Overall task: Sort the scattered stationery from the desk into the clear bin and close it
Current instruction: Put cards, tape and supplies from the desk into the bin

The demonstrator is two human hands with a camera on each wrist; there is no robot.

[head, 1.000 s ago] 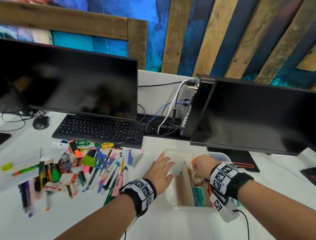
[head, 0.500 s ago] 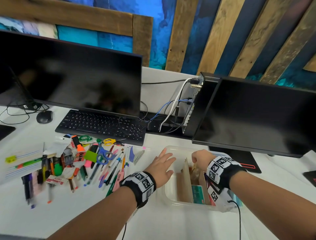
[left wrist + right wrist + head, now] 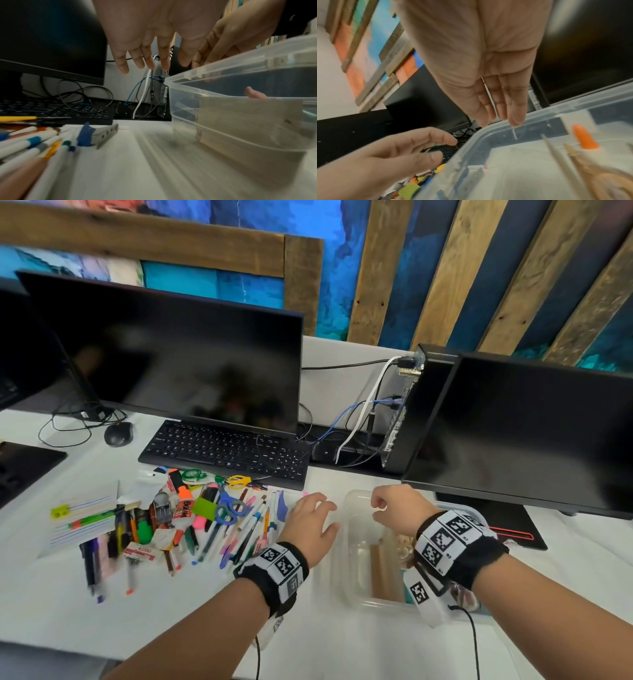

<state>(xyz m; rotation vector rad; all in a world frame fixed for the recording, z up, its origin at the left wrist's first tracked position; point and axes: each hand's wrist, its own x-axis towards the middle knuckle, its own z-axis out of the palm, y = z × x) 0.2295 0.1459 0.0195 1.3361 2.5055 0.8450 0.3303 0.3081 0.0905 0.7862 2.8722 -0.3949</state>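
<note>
Right hand (image 3: 394,510) now raised above clear bin (image 3: 352,542), empty.

two hands (image 3: 310,520), one clear bin (image 3: 356,601), two monitors (image 3: 191,364), one keyboard (image 3: 222,450).

On the bench (image 3: 342,645), the stationery pile (image 3: 178,522) lies left of the clear bin (image 3: 346,546), before the keyboard (image 3: 226,453). Behind that stands a monitor (image 3: 178,364); another monitor (image 3: 534,433) stands behind the bin, to its right.
</note>
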